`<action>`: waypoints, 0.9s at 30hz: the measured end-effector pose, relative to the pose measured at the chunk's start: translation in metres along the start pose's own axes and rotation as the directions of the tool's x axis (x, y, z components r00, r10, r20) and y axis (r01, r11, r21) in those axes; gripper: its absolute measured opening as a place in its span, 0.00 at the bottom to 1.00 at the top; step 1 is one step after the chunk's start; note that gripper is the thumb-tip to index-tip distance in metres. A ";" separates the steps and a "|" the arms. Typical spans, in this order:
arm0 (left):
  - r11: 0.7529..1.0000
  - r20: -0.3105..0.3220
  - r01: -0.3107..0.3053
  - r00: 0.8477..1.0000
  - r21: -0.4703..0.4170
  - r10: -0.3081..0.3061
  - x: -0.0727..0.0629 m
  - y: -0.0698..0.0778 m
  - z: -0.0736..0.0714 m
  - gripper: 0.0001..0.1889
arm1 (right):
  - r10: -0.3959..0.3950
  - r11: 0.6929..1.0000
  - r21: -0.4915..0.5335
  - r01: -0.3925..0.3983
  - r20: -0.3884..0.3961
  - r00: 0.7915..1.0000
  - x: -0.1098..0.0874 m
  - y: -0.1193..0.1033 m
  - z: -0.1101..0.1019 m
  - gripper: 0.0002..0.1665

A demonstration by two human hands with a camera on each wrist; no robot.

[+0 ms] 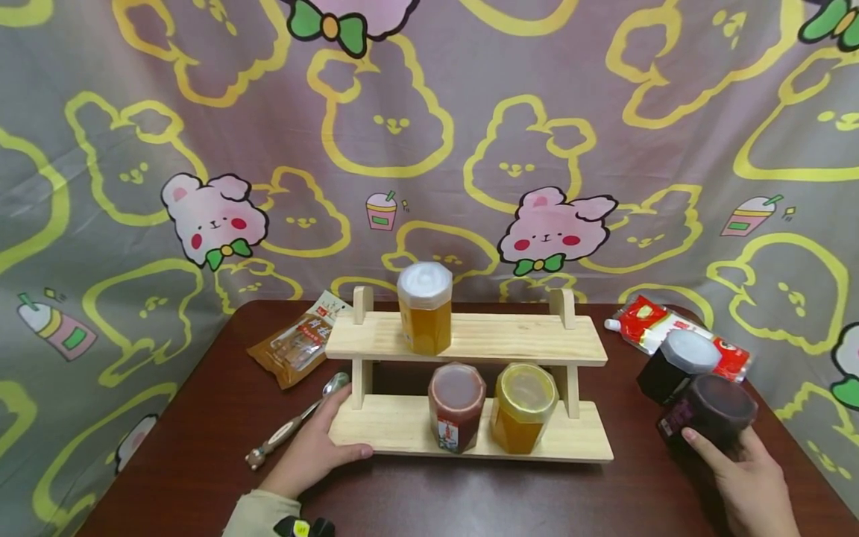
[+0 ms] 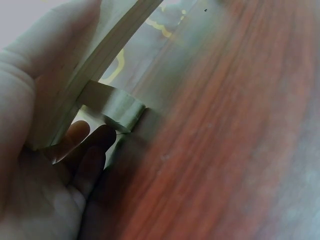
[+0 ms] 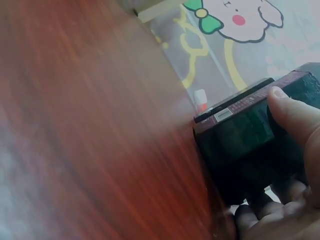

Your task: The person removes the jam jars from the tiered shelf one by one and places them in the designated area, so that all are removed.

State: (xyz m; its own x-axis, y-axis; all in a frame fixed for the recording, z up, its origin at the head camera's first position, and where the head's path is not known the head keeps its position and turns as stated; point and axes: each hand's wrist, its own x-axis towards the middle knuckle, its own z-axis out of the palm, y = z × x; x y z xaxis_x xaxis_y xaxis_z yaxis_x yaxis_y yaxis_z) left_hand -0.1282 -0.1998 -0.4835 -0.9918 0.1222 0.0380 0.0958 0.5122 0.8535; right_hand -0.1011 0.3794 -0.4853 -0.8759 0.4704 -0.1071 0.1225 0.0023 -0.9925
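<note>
My left hand (image 1: 314, 449) grips the left end of the lower board of a two-tier wooden shelf (image 1: 396, 425). In the left wrist view its fingers (image 2: 90, 155) curl under the board. At the right, my right hand (image 1: 754, 477) holds a dark octagonal jar (image 1: 713, 415), thumb along its side. The right wrist view shows this jar's barcode label (image 3: 223, 115). Right behind it stands a black jar with a white lid (image 1: 689, 350). An amber jar with a white lid (image 1: 427, 321) sits on the upper board. On the lower board are a reddish-brown jar (image 1: 458, 410) and a yellow-lidded amber jar (image 1: 523, 410).
A spoon with a bear-tipped handle (image 1: 282, 432) lies left of the shelf. Behind it is a brown food packet (image 1: 295, 343). A red and white spouted pouch (image 1: 644, 321) lies behind the black jars. A patterned curtain (image 1: 456, 194) hangs behind the dark wooden table (image 1: 470, 500).
</note>
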 end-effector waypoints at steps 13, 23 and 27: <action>1.000 -0.004 0.002 1.000 0.003 -0.002 0.000 0.001 0.000 0.58 | -0.012 1.000 0.021 0.011 0.015 1.000 0.003 0.000 -0.005 0.48; 1.000 -0.002 0.009 1.000 0.009 -0.009 0.000 0.002 -0.001 0.57 | -0.124 0.985 0.127 0.113 0.085 0.989 0.003 0.008 -0.007 0.46; 1.000 0.001 0.011 1.000 0.010 -0.011 0.000 0.002 0.000 0.57 | -0.059 0.993 0.102 0.056 0.034 0.998 0.004 0.005 -0.007 0.48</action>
State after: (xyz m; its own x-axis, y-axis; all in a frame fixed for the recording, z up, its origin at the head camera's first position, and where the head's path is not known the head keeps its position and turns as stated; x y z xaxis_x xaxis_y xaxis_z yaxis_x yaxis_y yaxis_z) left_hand -0.1277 -0.1987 -0.4815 -0.9927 0.1175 0.0282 0.0859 0.5220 0.8486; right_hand -0.1011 0.3871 -0.4904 -0.8972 0.4388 -0.0500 0.0255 -0.0616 -0.9978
